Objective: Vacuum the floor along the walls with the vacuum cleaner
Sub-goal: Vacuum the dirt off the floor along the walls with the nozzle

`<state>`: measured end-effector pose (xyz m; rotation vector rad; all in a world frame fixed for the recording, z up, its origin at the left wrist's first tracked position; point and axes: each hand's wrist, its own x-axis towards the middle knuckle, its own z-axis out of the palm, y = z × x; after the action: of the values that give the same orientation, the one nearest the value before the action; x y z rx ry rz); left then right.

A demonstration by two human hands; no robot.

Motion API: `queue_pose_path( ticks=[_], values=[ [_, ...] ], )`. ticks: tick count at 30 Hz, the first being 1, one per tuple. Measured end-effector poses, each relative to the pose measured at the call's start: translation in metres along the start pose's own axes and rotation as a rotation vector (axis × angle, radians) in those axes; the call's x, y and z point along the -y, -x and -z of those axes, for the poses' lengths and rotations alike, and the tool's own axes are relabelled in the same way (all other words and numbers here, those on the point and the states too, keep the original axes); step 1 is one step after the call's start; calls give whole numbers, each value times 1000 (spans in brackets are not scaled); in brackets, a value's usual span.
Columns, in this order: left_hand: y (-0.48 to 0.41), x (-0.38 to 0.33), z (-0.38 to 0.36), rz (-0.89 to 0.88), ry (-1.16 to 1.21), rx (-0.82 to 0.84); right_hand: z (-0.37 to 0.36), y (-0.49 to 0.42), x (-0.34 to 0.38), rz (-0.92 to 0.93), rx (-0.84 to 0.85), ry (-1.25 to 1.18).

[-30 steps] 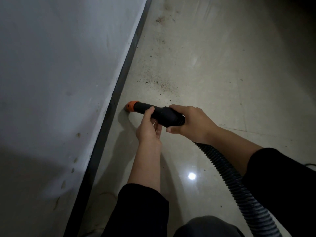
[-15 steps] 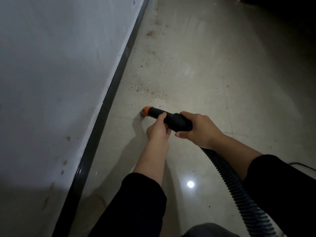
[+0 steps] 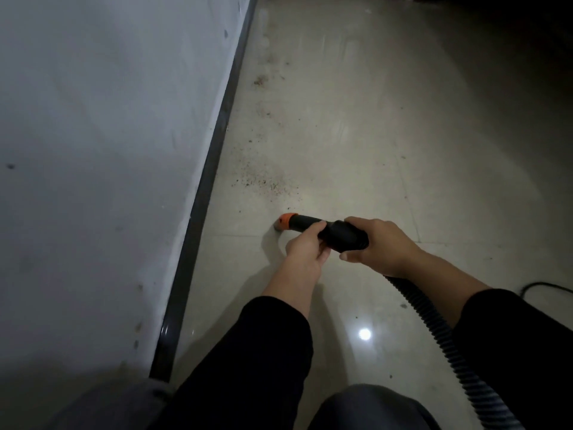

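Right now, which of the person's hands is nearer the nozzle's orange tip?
Left. The left hand grips the black nozzle just behind the orange tip; the right hand holds it further back, where the hose joins.

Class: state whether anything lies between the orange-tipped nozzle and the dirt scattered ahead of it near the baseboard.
Nothing visible does: only bare floor separates the nozzle from the dirt ahead.

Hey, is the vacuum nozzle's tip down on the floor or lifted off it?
Down, it seems: the nozzle's orange tip slants onto the floor tile, and no gap shows beneath it.
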<state>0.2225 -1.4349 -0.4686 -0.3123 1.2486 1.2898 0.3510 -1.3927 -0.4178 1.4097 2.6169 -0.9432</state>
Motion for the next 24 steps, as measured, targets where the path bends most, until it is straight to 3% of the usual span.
queue_pose_path(
  ticks=[13, 24],
  values=[
    [-21, -12, -34, 164, -57, 53, 34, -15, 0, -204, 112, 138],
    [-37, -6, -56, 177, -138, 136, 48, -20, -25, -222, 92, 157]
  ],
)
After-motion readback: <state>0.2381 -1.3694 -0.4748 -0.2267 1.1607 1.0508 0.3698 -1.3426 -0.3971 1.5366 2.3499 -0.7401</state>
